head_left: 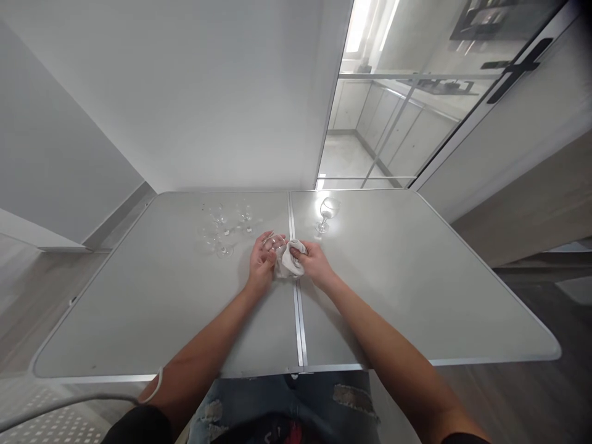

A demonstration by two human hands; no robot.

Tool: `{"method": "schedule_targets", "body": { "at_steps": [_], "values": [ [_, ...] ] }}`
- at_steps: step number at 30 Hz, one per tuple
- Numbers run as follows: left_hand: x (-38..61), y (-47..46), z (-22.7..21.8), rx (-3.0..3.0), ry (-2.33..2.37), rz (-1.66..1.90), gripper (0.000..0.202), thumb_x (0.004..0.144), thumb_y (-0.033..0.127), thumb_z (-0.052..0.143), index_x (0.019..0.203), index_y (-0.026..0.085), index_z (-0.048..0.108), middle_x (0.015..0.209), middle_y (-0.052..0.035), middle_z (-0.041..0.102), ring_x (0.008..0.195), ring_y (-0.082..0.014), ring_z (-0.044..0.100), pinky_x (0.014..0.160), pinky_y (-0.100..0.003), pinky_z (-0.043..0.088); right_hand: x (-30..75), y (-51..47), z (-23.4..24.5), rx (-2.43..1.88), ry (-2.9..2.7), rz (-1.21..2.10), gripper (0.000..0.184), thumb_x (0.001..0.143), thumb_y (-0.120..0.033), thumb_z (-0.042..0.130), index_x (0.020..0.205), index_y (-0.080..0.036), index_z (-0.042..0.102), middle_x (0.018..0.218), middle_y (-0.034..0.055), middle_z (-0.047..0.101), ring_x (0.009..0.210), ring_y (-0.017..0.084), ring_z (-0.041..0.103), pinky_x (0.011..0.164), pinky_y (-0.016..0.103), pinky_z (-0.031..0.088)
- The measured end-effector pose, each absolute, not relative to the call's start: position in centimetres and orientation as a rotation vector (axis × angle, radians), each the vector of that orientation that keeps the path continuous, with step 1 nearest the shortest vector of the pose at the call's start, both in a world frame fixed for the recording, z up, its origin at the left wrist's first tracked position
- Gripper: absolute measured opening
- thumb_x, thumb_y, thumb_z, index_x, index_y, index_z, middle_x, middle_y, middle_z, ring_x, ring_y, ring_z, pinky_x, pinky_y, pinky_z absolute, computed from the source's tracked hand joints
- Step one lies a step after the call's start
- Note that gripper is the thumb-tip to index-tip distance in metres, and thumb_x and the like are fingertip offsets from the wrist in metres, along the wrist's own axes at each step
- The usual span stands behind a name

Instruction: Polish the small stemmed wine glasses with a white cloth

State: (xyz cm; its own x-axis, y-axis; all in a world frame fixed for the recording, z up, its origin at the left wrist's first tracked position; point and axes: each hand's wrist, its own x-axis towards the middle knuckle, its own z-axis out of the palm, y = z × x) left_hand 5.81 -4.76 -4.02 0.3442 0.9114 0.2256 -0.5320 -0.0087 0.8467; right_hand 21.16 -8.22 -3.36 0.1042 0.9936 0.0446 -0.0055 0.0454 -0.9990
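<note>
left hand (261,264): clear, round-bowled glass (274,240) clasped in curled fingers; lower part masked by cloth.
right hand (317,262): clamped on a crumpled white cloth (292,264); fingertips partly lost in folds.
held glass: held over the pale grey, metal-edged table (393,277); stem cannot be made out.
ten o'clock from hands: transparent stemmed glasses (225,250), outlines blurred, count uncertain.
between one and two: clear stemmed glass (328,208) stood upright.

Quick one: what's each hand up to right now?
Left hand: closed around a clear glass.
Right hand: closed on a white cloth.
</note>
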Motion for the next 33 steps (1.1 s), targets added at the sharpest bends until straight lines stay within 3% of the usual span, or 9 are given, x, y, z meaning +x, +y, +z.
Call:
{"method": "schedule_targets", "body": {
  "at_steps": [5,8,11,20,24,28,31,33],
  "values": [
    [5.7,-4.6,-3.4,1.182,0.484,1.367,0.063,0.081,0.049,0.078,0.133,0.027,0.049,0.133,-0.0145,0.060,0.123,-0.0281,0.062,0.109,-0.046,0.046,21.8,-8.3,-3.2,-1.369,-0.838,0.824,0.036,0.086,-0.055,0.062,0.086,-0.019,0.065,0.080,0.0031,0.065,0.074,0.018,0.056,0.067,0.027,0.042],
    [5.7,-4.8,-3.0,1.212,0.484,1.411,0.066,0.079,0.049,0.080,0.133,0.030,0.047,0.137,-0.0134,0.056,0.126,-0.0285,0.060,0.108,-0.046,0.048,21.3,-8.5,-3.3,-1.240,-0.791,1.235,0.040,0.081,-0.057,0.069,0.088,-0.018,0.066,0.081,0.0032,0.066,0.073,0.017,0.057,0.065,0.026,0.043],
    [5.8,-5.2,-2.9,1.222,0.485,1.398,0.068,0.077,0.050,0.081,0.133,0.030,0.048,0.137,-0.0128,0.054,0.125,-0.0286,0.059,0.109,-0.048,0.047,20.4,-8.8,-3.7,-1.132,-0.857,1.516,0.040,0.070,-0.048,0.081,0.092,-0.017,0.069,0.080,0.0020,0.068,0.071,0.016,0.058,0.065,0.026,0.044],
    [6.0,-5.3,-2.8,1.244,0.439,1.402,0.067,0.077,0.042,0.084,0.131,0.033,0.047,0.134,-0.0098,0.054,0.126,-0.0272,0.059,0.112,-0.047,0.044,21.6,-8.6,-3.8,-1.424,-0.888,1.210,0.036,0.063,-0.041,0.085,0.083,-0.013,0.073,0.076,0.0037,0.069,0.067,0.017,0.060,0.061,0.027,0.044],
    [6.1,-5.2,-2.7,1.229,0.467,1.385,0.068,0.074,0.045,0.085,0.130,0.033,0.049,0.134,-0.0100,0.055,0.127,-0.0282,0.059,0.112,-0.048,0.044,21.1,-8.6,-3.7,-1.197,-0.827,1.383,0.040,0.066,-0.042,0.083,0.094,-0.016,0.072,0.085,0.0043,0.072,0.075,0.018,0.064,0.069,0.029,0.049],
    [6.0,-5.2,-2.7,1.248,0.462,1.371,0.069,0.074,0.046,0.085,0.131,0.032,0.050,0.134,-0.0101,0.056,0.128,-0.0286,0.058,0.114,-0.049,0.043,20.8,-8.3,-4.4,-1.206,-0.856,1.448,0.041,0.064,-0.040,0.084,0.093,-0.015,0.072,0.083,0.0045,0.071,0.073,0.018,0.063,0.068,0.029,0.048],
    [5.8,-5.0,-2.8,1.257,0.475,1.395,0.068,0.075,0.042,0.085,0.131,0.033,0.049,0.134,-0.0094,0.055,0.128,-0.0277,0.058,0.113,-0.048,0.043,21.9,-7.8,-4.6,-1.354,-0.962,1.246,0.040,0.068,-0.037,0.079,0.103,-0.018,0.072,0.085,0.0028,0.071,0.076,0.018,0.063,0.069,0.028,0.047],
    [5.7,-4.7,-3.0,1.275,0.493,1.420,0.066,0.076,0.039,0.085,0.132,0.033,0.048,0.134,-0.0097,0.055,0.128,-0.0272,0.058,0.113,-0.047,0.043,23.0,-7.5,-4.3,-1.444,-1.028,1.032,0.028,0.074,-0.038,0.073,0.095,-0.019,0.072,0.080,0.0004,0.068,0.074,0.017,0.059,0.067,0.027,0.045]
  ]
}}
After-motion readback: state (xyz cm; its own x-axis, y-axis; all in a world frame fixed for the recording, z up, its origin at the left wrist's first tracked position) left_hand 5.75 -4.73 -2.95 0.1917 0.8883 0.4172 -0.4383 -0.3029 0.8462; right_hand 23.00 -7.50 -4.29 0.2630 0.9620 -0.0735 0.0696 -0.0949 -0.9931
